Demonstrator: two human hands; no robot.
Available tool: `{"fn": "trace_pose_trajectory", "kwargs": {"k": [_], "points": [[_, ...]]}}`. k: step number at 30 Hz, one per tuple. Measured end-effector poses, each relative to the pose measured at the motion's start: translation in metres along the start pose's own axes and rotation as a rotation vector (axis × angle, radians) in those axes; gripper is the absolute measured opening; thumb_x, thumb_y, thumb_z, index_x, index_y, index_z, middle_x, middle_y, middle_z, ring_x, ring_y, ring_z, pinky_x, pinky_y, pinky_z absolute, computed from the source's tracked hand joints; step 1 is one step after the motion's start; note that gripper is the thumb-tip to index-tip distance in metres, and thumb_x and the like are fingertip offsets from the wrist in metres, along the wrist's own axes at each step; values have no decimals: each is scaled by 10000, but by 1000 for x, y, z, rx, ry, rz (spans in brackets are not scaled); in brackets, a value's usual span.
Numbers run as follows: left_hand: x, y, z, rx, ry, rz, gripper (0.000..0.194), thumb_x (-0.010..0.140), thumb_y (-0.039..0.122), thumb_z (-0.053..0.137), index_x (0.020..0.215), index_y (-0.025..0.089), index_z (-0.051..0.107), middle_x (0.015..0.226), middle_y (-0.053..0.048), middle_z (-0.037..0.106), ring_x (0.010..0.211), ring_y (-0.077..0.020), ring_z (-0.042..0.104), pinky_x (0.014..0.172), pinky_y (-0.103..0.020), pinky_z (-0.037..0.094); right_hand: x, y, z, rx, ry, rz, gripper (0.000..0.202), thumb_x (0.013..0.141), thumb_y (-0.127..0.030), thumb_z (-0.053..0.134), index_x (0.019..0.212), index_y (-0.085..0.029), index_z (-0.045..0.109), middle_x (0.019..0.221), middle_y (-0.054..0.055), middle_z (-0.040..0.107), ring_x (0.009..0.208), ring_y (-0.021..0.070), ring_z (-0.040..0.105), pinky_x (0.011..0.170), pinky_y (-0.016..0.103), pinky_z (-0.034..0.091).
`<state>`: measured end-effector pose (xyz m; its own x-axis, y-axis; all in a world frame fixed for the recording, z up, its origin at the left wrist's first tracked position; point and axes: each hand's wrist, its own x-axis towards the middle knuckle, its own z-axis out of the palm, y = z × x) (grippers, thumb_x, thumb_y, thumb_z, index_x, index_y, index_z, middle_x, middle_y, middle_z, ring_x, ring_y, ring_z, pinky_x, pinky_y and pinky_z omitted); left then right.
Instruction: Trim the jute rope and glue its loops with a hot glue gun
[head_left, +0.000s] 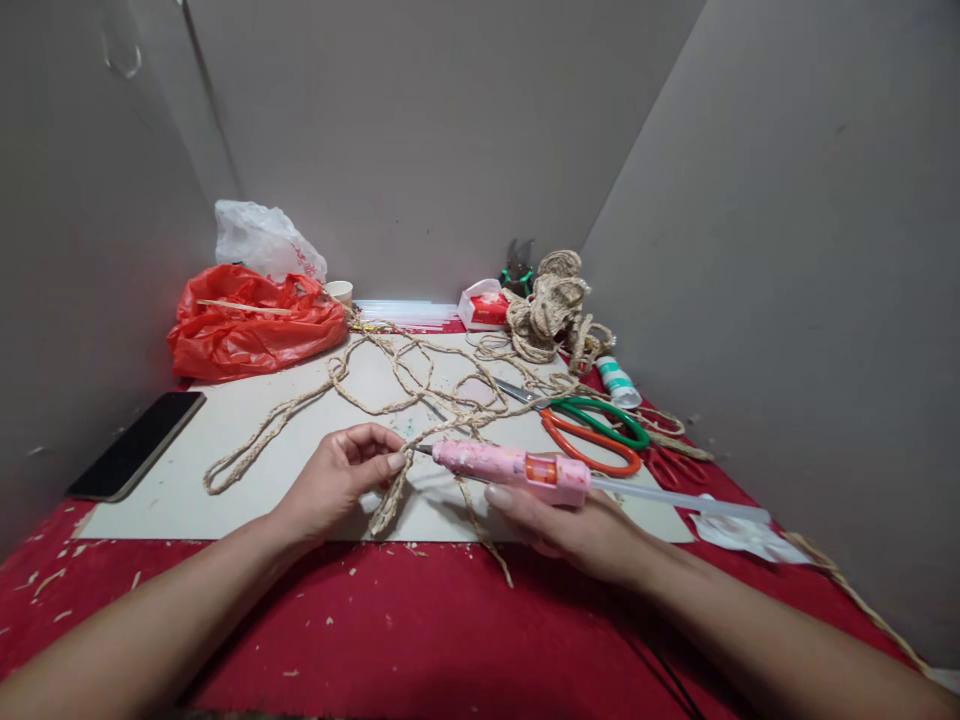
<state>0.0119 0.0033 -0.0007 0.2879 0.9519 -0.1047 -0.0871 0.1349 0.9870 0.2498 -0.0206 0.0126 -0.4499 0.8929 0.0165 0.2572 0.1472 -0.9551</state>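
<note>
My left hand (pixel 351 474) pinches a braided straw cord (pixel 390 500) between thumb and fingers, near the middle of the white board. From the right, my right hand (pixel 562 520) is wrapped round a pink glue gun (pixel 510 468). The gun's dark nozzle touches or nearly touches the cord beside my left fingertips. A long translucent glue stick (pixel 675 497) sticks out of the gun's rear end. More cord (pixel 384 408) lies in loose loops over the board, and one thin end hangs over its front edge.
Scissors with green and orange handles (pixel 592 432) lie right of the gun. A black phone (pixel 139 447) and red plastic bag (pixel 251 335) are left. Behind stand a bundle of cord (pixel 555 305), pliers (pixel 517 272) and a small box (pixel 482 308). Grey panels enclose the red table (pixel 420 630).
</note>
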Motion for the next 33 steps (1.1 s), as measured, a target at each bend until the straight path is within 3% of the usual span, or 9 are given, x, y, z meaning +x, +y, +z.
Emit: {"fn": "trace_pose_trajectory", "kwargs": {"k": [7,16,19,25,28,33], "points": [[2,-3,-3,-80,-15,-28,193,717,271,779,823,156,666,634,31,575,554,-60,473,543,-184,348,0,0,0,-23,-22,30,471,859,-579,540,1154,-243,687,486,-13,457,531,160,482,443,263,370],[4,-11,-6,-213,-64,-79,192,742,245,770,861,162,643,704,12,594,601,-65,517,597,-189,370,-2,2,-1,-37,-28,-12,407,880,-553,532,919,-207,743,445,-16,448,500,153,501,465,269,420],[4,-11,-5,-237,-59,-84,193,740,232,770,861,156,640,717,11,588,601,-62,516,596,-189,367,-2,0,-1,-66,-28,-23,414,884,-553,529,943,-199,735,464,-12,488,566,167,559,529,269,474],[5,-13,-6,-271,-89,-98,191,755,235,759,874,163,628,727,3,598,616,-73,534,610,-204,383,1,-7,-1,-106,-79,-77,490,891,-576,490,1171,-221,678,819,48,689,809,209,636,731,321,538],[5,-14,-6,-280,-88,-92,200,749,231,766,871,157,626,737,0,604,628,-73,543,620,-202,393,1,-7,-1,-123,-87,-70,531,897,-585,466,1244,-220,636,796,39,680,736,190,621,681,307,532],[5,-11,-4,-292,-85,-97,224,723,231,786,861,150,629,739,3,610,625,-67,541,622,-194,405,0,-1,-1,-127,-63,-73,464,898,-569,487,1086,-204,703,592,6,571,544,137,516,517,249,453]]}}
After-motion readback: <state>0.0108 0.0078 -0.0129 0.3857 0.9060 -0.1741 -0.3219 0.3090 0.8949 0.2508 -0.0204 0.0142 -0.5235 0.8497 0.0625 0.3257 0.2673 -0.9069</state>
